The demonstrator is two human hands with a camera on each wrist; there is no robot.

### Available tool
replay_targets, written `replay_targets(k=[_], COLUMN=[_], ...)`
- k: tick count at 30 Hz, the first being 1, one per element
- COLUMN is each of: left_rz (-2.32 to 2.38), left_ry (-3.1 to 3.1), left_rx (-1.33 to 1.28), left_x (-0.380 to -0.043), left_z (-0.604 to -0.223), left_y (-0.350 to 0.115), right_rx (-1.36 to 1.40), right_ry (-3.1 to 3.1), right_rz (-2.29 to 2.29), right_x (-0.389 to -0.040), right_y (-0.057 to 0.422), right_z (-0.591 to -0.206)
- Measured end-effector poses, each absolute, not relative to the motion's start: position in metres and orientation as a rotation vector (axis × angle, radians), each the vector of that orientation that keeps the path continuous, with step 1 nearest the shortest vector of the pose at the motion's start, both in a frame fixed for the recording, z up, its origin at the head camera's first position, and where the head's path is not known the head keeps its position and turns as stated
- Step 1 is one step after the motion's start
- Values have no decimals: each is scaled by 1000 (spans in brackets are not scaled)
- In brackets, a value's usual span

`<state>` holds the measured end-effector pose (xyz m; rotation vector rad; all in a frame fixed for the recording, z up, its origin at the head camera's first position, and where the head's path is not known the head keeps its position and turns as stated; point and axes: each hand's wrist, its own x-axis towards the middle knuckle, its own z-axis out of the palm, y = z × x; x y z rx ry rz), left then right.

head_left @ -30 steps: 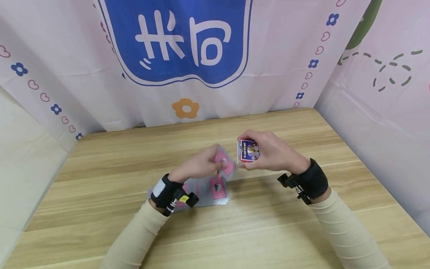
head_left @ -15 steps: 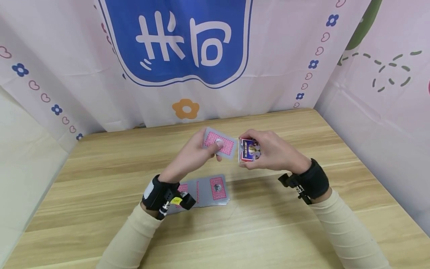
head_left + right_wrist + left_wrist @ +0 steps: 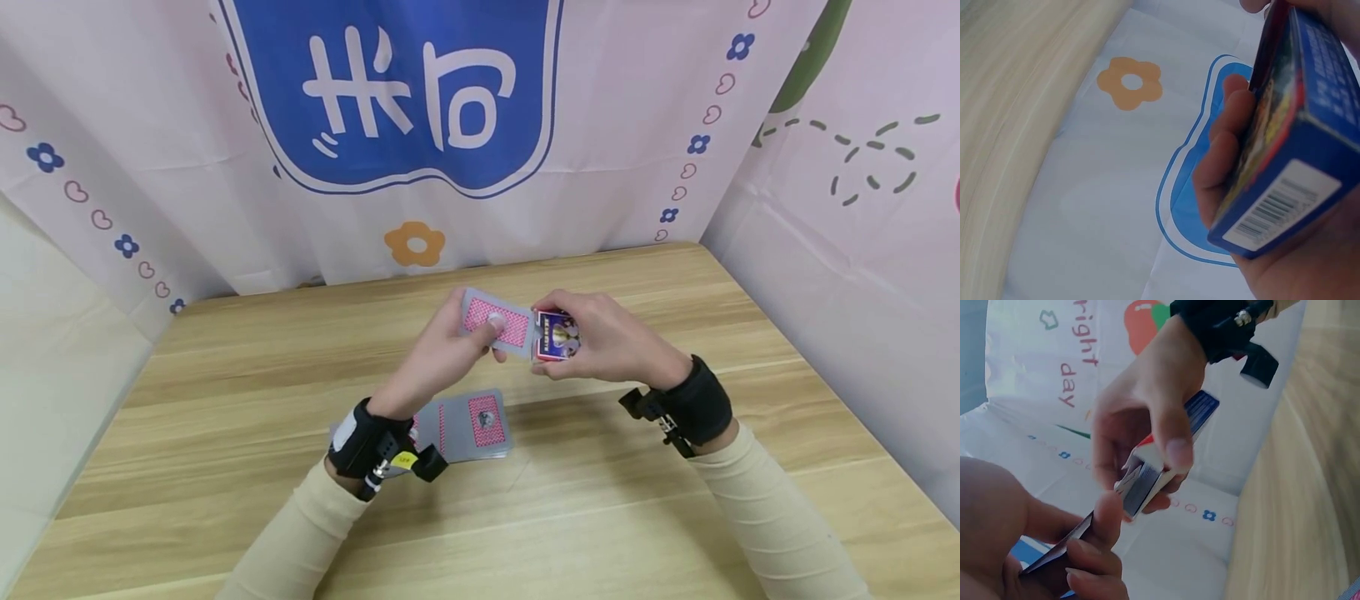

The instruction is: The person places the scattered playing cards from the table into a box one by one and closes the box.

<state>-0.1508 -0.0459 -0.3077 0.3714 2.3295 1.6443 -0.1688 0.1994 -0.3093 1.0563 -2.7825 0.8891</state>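
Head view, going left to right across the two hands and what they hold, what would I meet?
Left hand, held card, box, right hand.

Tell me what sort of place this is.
Probably a makeshift recording booth, though I can't be certain: a wood-grained tabletop stands against a printed cloth hanging behind it, and the person's black wrist straps carry small devices.

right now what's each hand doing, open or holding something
Left hand: closed, pinching red-backed playing cards, thumb on top.
Right hand: closed, gripping the card box, its open end toward the cards.
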Motion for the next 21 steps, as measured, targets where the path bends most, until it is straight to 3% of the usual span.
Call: replay_targets(k=[10, 21], left_rz=[1580, 1569], left_ry=[2278, 2348], left_rx=[462, 366], left_x=[-140, -148], left_z=[-321, -309], left_y=[-25, -39], right_rx=[1082, 1042], right_ry=[-2744, -2760], right_rz=[870, 891], right_x=[-167, -169], right_y=[197, 203], right_z=[-311, -306])
